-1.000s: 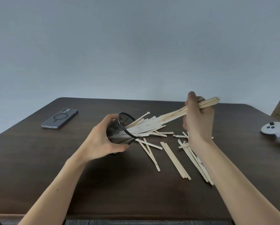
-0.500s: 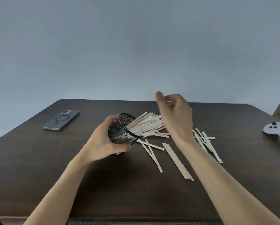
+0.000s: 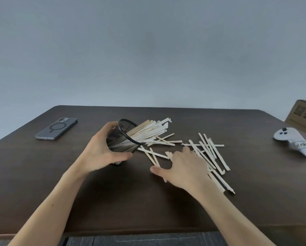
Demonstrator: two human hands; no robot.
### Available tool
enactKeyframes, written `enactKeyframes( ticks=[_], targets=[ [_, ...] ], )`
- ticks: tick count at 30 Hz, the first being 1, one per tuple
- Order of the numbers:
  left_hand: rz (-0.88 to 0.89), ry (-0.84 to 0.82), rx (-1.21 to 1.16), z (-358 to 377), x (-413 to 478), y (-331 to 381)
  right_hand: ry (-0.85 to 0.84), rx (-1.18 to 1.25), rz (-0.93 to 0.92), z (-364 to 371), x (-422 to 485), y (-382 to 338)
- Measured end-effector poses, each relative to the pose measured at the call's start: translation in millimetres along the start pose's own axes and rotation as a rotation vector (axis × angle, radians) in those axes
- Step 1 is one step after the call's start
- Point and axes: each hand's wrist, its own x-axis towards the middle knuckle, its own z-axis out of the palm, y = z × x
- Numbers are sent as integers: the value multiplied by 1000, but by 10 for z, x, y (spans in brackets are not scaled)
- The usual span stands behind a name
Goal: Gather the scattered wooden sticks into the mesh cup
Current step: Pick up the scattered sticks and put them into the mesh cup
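My left hand point(image 3: 102, 153) grips the black mesh cup point(image 3: 123, 139), which is tilted with its mouth toward the right. A bundle of pale wooden sticks point(image 3: 150, 130) pokes out of its mouth. More wooden sticks point(image 3: 209, 153) lie scattered on the dark table to the right of the cup. My right hand point(image 3: 185, 169) is spread flat, palm down, over the near part of that scatter, fingers apart, touching sticks but holding none that I can see. Some sticks are hidden under it.
A grey phone point(image 3: 57, 128) lies at the back left of the dark wooden table point(image 3: 42, 183). A white game controller point(image 3: 294, 141) sits at the right edge, with a cardboard box point(image 3: 304, 116) behind it. The table's near edge runs under my forearms.
My right hand pushed a held bundle of sticks into the cup, let go, and has come down toward me onto the scattered sticks. My left hand kept the cup tilted.
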Motion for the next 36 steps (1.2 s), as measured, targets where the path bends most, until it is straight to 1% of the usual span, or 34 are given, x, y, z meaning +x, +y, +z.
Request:
enactKeyframes(
  ticks=[3,7,10,14,17,19,21,23,25,28,30,32,34,36],
  targets=[
    [-8,2,1,3,2,-7,15,34,-55,-29,37,-48],
    [-11,-2,-3,-2,10,-11,7,-9,-91,-121,77,3],
    [-8,-17,-2,1,11,-3,-50,-57,-110,-208,74,-13],
    [-11,-28,-11,17,0,-4,-77,-186,-196,-249,100,-133],
    [-11,-26,-10,16,-4,-7,-143,-214,-186,-253,188,-172],
    [-14,-21,-10,10,-3,-11,-205,-188,-123,-263,265,-127],
    [-17,-18,-11,9,-4,-14,-278,-123,-78,-257,327,-51],
    [-17,-17,-11,8,-5,-13,-317,-49,-44,-226,339,16],
    [-13,-17,-7,13,-2,-5,-281,-38,-57,-184,305,66],
    [-13,-16,-5,14,-2,-11,-185,-93,-121,-139,235,70],
    [-13,-18,-1,14,-6,-11,-157,-91,-128,-124,197,57],
    [-14,-18,0,15,-11,-3,-134,-9,-86,-116,195,71],
    [-15,-18,-3,17,-18,5,-114,125,-43,-126,234,108],
    [-18,-17,-4,17,-19,4,-136,266,-21,-131,307,156]
  ],
)
